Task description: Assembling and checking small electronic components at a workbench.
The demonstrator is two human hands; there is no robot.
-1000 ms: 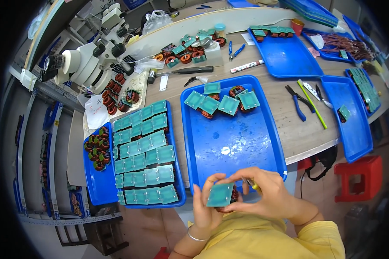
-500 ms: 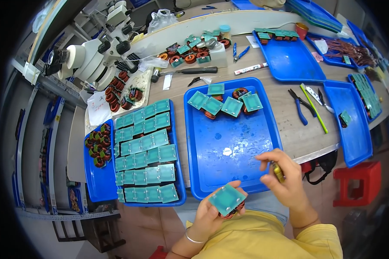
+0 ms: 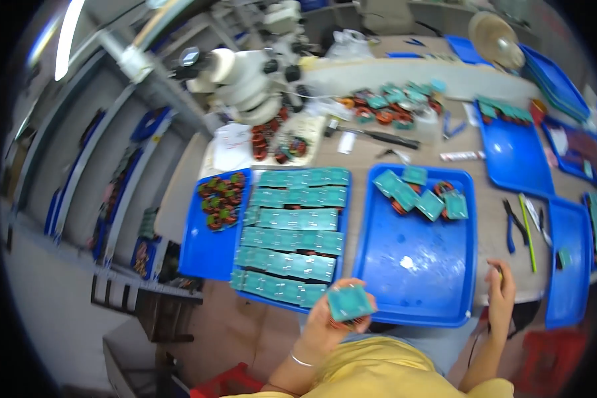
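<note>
While the left hand rests at the near edge of the worktop, I see it carrying a small square teal circuit board with a dark wound coil beneath it, the fingers curled up around the underside and gripping that assembly by its lower body. It sits just beside the near corner of the long blue plastic tray of teal boards laid in rows, and next to the near rim of the wide blue plastic tray that holds a few loose teal boards at its far end. My right hand lies over the worktop edge past that tray's right corner; the fingers are bent around something small, but I cannot tell what it is, nor whether it is firmly gripped. I judge the board assembly to be light, rigid and fragile: the flat board will not flex, while the coil wire and solder joints would suffer from squeezing. It is best taken by opposite board edges or by the coil body, keeping pressure off the top face. Blue-handled pliers lie further right on the worktop, and a white stereo microscope stands at the far left.
</note>
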